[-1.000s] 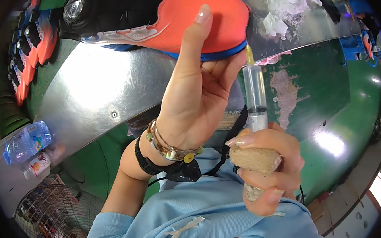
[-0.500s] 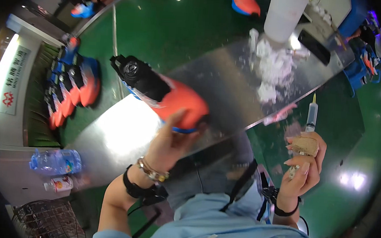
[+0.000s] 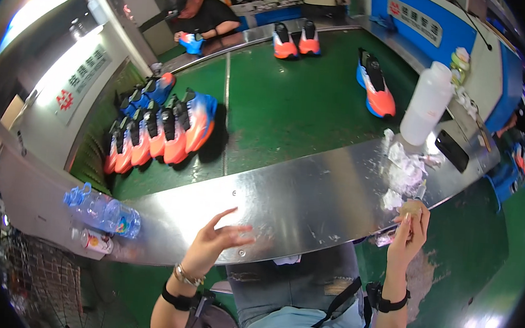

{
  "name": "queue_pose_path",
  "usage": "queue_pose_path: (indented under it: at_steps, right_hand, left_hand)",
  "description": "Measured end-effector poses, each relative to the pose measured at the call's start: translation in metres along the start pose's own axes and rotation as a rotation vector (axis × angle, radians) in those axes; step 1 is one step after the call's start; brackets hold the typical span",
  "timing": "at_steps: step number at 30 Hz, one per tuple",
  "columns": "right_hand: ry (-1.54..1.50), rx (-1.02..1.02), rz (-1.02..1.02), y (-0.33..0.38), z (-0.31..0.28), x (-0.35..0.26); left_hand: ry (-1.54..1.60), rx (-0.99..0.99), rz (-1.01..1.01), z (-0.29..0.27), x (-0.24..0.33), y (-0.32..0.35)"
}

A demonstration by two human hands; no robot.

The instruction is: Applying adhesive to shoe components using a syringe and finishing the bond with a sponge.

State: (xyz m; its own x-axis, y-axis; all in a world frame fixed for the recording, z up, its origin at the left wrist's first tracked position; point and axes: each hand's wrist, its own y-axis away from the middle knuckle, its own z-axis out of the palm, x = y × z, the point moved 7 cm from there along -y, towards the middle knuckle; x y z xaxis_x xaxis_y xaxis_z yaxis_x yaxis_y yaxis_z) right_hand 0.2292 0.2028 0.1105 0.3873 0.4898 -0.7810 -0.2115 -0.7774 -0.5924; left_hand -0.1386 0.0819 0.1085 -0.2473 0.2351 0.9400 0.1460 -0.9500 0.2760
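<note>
My left hand hovers empty over the shiny metal ledge, fingers spread. Off to the right, my right hand is raised at the ledge's edge and closed on a syringe wrapped in a tan wad, its thin tip pointing up. Several orange, blue and black shoes stand in a tight row on the green belt beyond the ledge, well left of both hands.
Crumpled white scraps, a tall white plastic bottle and a black phone sit at the right. A single shoe and a pair lie farther off. A water bottle and a can are left. Another person handles a shoe.
The orange and black shoe that my left hand held is gone from it; the hand is now open over the ledge. My right hand still grips the syringe.
</note>
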Motion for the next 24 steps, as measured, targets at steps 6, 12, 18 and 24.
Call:
queue_pose_path:
  at_steps: [6, 12, 18, 24]
  right_hand:
    - [-0.168, 0.208, 0.259, 0.011, 0.025, 0.066]
    - [-0.125, 0.031, 0.095, 0.015, 0.048, 0.023]
    - [-0.377, -0.107, -0.015, 0.011, 0.081, -0.013]
    - [-0.281, -0.401, 0.062, 0.024, 0.126, 0.013]
  left_hand:
    - [-0.775, 0.609, 0.153, -0.094, -0.034, 0.067]
    - [-1.458, 0.749, 0.395, -0.124, -0.052, 0.07]
    - [-1.612, 0.742, 0.327, -0.117, -0.049, 0.06]
    - [-0.469, 0.517, 0.486, -0.12, 0.002, 0.085]
